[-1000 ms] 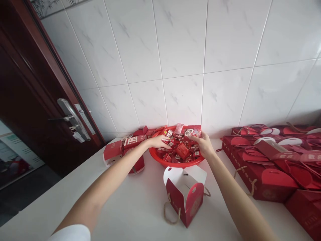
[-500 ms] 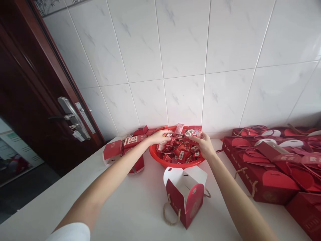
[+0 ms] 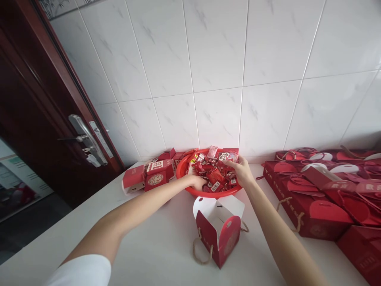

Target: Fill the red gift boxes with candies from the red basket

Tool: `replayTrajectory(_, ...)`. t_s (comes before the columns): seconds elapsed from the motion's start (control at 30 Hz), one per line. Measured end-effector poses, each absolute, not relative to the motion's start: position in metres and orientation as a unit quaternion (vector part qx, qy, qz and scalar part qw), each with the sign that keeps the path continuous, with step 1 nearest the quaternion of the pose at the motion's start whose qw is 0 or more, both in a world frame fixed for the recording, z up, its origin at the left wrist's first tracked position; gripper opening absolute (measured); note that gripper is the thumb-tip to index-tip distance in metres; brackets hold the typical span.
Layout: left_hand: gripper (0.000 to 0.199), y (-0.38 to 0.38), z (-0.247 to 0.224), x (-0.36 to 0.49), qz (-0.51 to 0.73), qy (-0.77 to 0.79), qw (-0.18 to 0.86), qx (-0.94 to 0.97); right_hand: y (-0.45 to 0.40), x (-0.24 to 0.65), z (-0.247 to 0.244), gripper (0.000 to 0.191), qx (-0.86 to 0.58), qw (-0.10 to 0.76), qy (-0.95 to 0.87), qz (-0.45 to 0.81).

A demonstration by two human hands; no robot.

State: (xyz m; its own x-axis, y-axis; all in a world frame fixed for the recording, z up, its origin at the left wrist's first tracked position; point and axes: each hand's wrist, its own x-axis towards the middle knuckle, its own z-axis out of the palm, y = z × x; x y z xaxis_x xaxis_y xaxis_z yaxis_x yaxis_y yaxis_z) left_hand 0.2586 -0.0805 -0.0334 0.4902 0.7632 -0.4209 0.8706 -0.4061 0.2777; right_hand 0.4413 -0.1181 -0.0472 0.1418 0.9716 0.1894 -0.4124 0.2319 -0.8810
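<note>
My left hand [image 3: 197, 182] reaches into the near left part of a red plastic basin [image 3: 180, 170], its fingers hidden among small wrapped snack packets [image 3: 214, 174]. At the basin's right rim my right hand [image 3: 244, 172] is closed, thumb on top, on a red snack packet [image 3: 225, 156] with a pale round label. Just in front of the basin stands a red gift box [image 3: 220, 242], its lid flaps open and its white inside showing. Rope handles hang at its sides.
Red boxes [image 3: 156, 174] lie in a group left of the basin. Many red gift boxes [image 3: 309, 210] with rope handles fill the right side of the white table [image 3: 143, 250]. A tiled wall [image 3: 217, 115] rises behind; a dark wooden door [image 3: 44, 99] is at left.
My left hand has moved from the basin's back left towards its near side and down among the packets. My right hand still holds its packet in nearly the same place.
</note>
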Motion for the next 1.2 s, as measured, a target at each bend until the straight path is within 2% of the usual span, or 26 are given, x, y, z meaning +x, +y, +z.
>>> replayTrajectory(0.1, 0.048, -0.080, -0.035, 0.260, -0.163, 0.486, 0.233, 0.827, -0.117, 0.441, -0.047, 0.040, -0.338, 0.672, -0.409, 0.516)
replayTrajectory(0.27, 0.047, -0.074, -0.030, 0.245, -0.168, 0.462, 0.244, 0.836, -0.115, 0.442, -0.049, 0.040, -0.336, 0.676, -0.411, 0.511)
replayTrajectory(0.33, 0.047, -0.069, -0.027, 0.237, -0.124, 0.463, 0.279, 0.832, -0.114, 0.442, -0.050, 0.040, -0.331, 0.676, -0.418, 0.508)
replayTrajectory(0.5, 0.058, -0.063, -0.014, 0.220, 0.085, 0.432, 0.395, 0.806, -0.115, 0.442, -0.050, 0.042, -0.339, 0.672, -0.416, 0.510)
replayTrajectory(0.6, 0.054, -0.063, -0.007, 0.217, 0.162, 0.403, 0.430, 0.792, -0.114, 0.442, -0.050, 0.043, -0.338, 0.672, -0.410, 0.515)
replayTrajectory(0.83, 0.036, -0.063, -0.012, 0.226, 0.254, 0.393, 0.376, 0.800, -0.116, 0.442, -0.049, 0.046, -0.339, 0.673, -0.411, 0.514)
replayTrajectory(0.97, 0.041, -0.064, -0.020, 0.228, 0.309, 0.433, 0.330, 0.780, -0.118, 0.442, -0.047, 0.045, -0.337, 0.671, -0.412, 0.517)
replayTrajectory(1.2, 0.030, -0.059, -0.033, 0.228, 0.331, 0.382, 0.416, 0.756, -0.116, 0.443, -0.049, 0.045, -0.346, 0.667, -0.411, 0.517)
